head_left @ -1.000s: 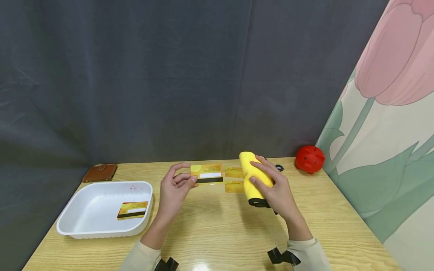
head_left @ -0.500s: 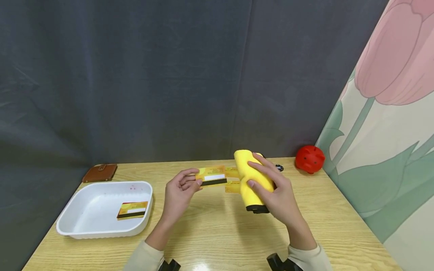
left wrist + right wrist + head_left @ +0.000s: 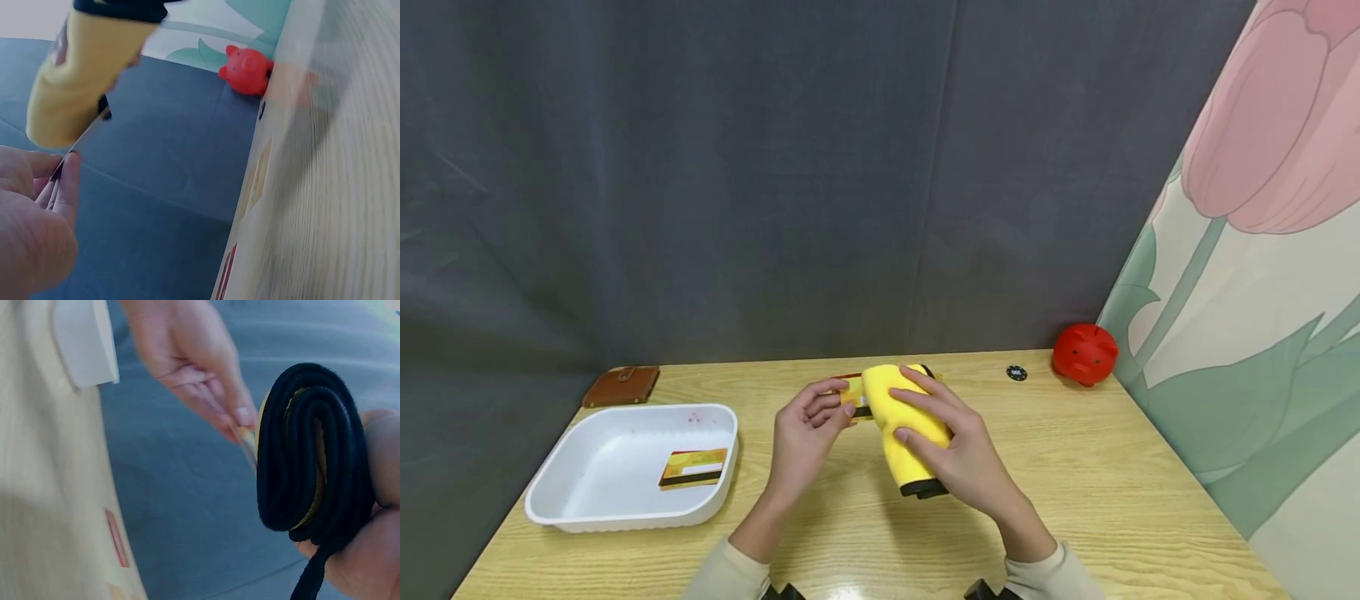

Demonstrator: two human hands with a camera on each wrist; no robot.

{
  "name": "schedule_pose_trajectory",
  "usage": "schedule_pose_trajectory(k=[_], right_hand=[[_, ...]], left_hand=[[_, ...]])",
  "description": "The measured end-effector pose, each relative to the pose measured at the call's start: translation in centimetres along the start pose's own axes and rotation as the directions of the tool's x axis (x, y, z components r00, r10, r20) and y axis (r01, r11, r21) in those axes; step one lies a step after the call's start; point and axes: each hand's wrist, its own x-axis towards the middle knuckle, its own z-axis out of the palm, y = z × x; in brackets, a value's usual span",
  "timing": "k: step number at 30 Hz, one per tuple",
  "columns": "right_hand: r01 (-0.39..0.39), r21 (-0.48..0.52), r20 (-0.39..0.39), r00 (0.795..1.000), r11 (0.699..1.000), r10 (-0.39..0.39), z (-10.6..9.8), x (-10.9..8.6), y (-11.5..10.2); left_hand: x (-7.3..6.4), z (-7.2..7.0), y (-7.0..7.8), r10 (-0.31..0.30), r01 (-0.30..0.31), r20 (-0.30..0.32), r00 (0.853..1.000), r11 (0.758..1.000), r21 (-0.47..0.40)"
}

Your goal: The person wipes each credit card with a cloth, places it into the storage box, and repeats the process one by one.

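Observation:
In the head view my left hand (image 3: 805,437) pinches the left end of a yellow bank card (image 3: 855,402) with a dark stripe, held up above the table. My right hand (image 3: 955,442) grips a rolled yellow cloth (image 3: 906,433) with black edging. The cloth covers the card's right part, its surface right up against the card. From the left wrist, the card (image 3: 87,132) shows nearly edge-on between thumb and fingers, the cloth (image 3: 75,81) at its far end. The right wrist view shows the cloth's rolled black end (image 3: 306,450).
A white tray (image 3: 610,521) with yellow cards (image 3: 692,468) stands at left, a brown wallet (image 3: 622,385) behind it. Cards (image 3: 262,172) lie on the table, mostly hidden in the head view. A black chip (image 3: 1017,372) and red piggy bank (image 3: 1086,354) are at back right.
My right hand has carried the cloth leftward and slightly down, over the card's right part. The left hand has shifted a little to the right with the card.

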Motion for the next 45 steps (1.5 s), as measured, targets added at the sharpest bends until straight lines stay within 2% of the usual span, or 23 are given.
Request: schedule_pose_trajectory(k=[4,7,15,23,32,36,39,42,45], right_hand=[[-0.011,-0.041,0.008,1.0,0.999,0.011,1.0,0.0,0.6],[-0.007,-0.068,0.002,1.0,0.998,0.007,1.4,0.0,0.8],[-0.037,-0.111,-0.028,0.999,0.993,0.035,1.3,0.3,1.3],[-0.095,-0.135,-0.102,0.991,0.986,0.082,0.0,0.5,2.4],[-0.236,-0.13,-0.164,0.963,0.963,0.214,-2.5,0.6,3.9],[-0.232,-0.134,-0.181,0.962,0.963,0.206,-3.3,0.6,4.2],[-0.214,-0.14,-0.178,0.966,0.967,0.188,-3.9,0.6,4.2],[-0.206,-0.142,-0.168,0.969,0.968,0.181,-4.6,0.4,4.1],[-0.202,-0.148,-0.172,0.969,0.968,0.176,-5.7,0.2,4.0]], left_hand=[[-0.3,0.4,0.0,-0.004,0.005,0.011,1.0,1.0,-0.016],[-0.4,0.7,0.0,-0.016,0.016,-0.002,1.0,1.0,-0.027],[-0.7,1.1,0.0,-0.036,0.035,-0.03,0.999,0.998,-0.048],[-0.5,0.7,0.4,-0.031,0.03,-0.041,0.999,0.999,-0.023],[0.0,-0.3,0.5,0.027,-0.026,-0.035,0.999,1.0,0.011],[0.5,-1.0,1.1,0.033,-0.032,-0.044,0.998,0.999,0.033],[0.9,-2.0,2.0,0.042,-0.039,-0.057,0.998,0.998,0.056],[1.2,-3.8,3.2,0.064,-0.055,-0.074,0.995,0.992,0.116],[1.1,-6.3,4.5,0.082,-0.061,-0.095,0.992,0.977,0.204]])
